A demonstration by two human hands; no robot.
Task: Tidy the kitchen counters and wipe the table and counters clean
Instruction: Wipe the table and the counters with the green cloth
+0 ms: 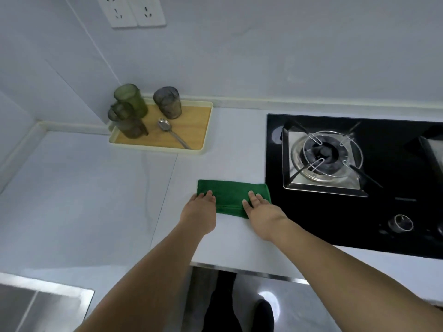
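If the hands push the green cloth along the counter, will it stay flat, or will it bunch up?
The green cloth looks soft and folded, so it would probably sag if lifted. Both hands, left hand and right hand, lie flat on it, which should keep it spread. The counter looks smooth, so it likely slides easily.

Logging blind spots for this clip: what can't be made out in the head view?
- Second burner: cut off by the right edge.
- Sink: only a corner shows, cut by the bottom-left edge.
- Green cloth: its near corners lie under the left hand and right hand.
- Stacked cups on the tray: they overlap, so the count is uncertain.
- Stove knob: markings too small and dark to read.
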